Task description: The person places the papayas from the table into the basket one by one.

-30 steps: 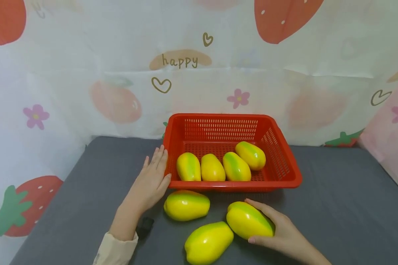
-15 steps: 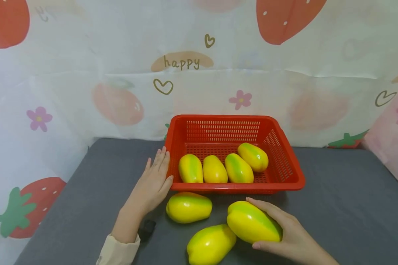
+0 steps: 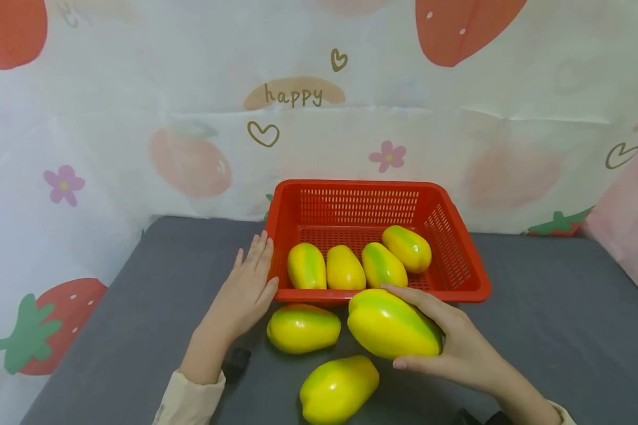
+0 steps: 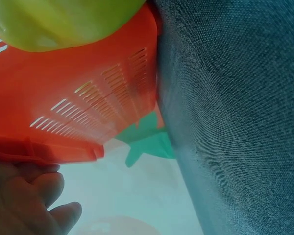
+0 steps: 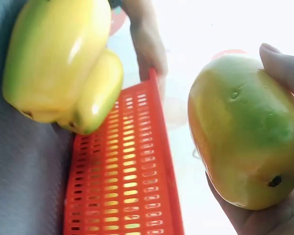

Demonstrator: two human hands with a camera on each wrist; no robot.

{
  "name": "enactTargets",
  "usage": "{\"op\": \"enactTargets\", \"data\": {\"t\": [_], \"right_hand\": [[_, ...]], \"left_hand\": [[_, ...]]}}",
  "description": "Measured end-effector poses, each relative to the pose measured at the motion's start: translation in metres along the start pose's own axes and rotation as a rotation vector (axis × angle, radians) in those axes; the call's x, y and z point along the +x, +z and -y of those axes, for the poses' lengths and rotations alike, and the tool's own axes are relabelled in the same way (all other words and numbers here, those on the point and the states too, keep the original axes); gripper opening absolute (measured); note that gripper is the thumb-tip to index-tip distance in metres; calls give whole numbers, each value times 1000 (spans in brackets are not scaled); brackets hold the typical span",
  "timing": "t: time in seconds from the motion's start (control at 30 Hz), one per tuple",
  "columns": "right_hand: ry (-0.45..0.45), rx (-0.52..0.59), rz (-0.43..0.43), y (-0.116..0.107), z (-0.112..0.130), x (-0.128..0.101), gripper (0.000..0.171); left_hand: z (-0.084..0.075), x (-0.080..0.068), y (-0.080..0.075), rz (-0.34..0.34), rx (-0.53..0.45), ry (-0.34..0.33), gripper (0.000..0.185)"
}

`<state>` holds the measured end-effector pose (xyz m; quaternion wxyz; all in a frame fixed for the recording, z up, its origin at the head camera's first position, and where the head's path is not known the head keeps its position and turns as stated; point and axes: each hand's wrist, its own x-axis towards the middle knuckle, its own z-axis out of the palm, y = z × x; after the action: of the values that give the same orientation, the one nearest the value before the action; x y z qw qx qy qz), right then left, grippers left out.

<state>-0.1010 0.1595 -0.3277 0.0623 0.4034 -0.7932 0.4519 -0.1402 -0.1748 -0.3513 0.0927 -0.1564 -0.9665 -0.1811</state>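
My right hand (image 3: pixel 446 342) grips a yellow-green mango (image 3: pixel 390 323) and holds it just above the grey table, in front of the red basket (image 3: pixel 470 274); the right wrist view shows the same mango (image 5: pixel 245 134) in my palm. My left hand (image 3: pixel 244 292) rests flat with straight fingers against the basket's left wall (image 4: pixel 78 112). Several mangoes (image 3: pixel 345 267) lie inside the basket. Two more mangoes lie on the table: one (image 3: pixel 303 327) by the basket's front, another (image 3: pixel 337 389) nearer me.
The grey table (image 3: pixel 553 342) stretches out on both sides of the basket. A printed strawberry cloth (image 3: pixel 191 118) hangs behind and at the sides. A small dark object (image 3: pixel 236 359) lies by my left wrist.
My right hand has lifted its mango off the table and moved it up and left towards the basket's front rim. The left hand stays against the basket.
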Motion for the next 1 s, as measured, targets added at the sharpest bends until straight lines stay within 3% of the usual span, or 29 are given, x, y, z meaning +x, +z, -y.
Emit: {"op": "enactTargets", "data": {"t": [0.27,0.73,1.0], "right_hand": [[15,-21,20,-8,-2,33,84],[83,-62,59,-20,-8,83,79],[227,5,91,-27,-17,111,78]], "left_hand": [[-2,6,-3,4,-13,-9,67],[0,2,-4,-9,-6,10,66],[-1,-1,0,-2,-18,1,67]]}}
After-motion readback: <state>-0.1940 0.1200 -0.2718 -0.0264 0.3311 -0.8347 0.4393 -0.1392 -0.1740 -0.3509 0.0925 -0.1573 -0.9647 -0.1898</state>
